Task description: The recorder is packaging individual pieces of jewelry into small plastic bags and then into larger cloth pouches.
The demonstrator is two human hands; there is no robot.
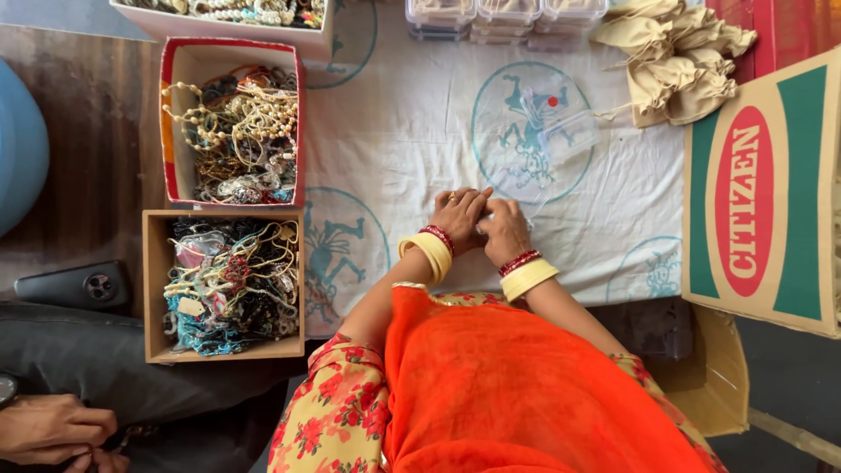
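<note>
Left hand: I saw my left hand (pixel 457 215) curled, fingers bent down onto a small clear packet (pixel 487 219) on the white cloth (pixel 403 131).
Right hand: my right hand (pixel 503 229) pressed against the left, fingers closed over the same packet.
Packet: mostly hidden under both hands.
Nearby: clear plastic box (pixel 561 131) just beyond; two boxes of jewellery (pixel 232 210) to the left.

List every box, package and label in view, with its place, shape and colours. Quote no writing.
Cardboard carton: right edge, tan, with a red oval label on green and white.
Red-rimmed box: upper left, rectangular, full of beaded jewellery.
Plain brown box: below it, jewellery inside.
Clear plastic containers: top centre, stacked.
Beige cloth pouches: top right, heaped.
</note>
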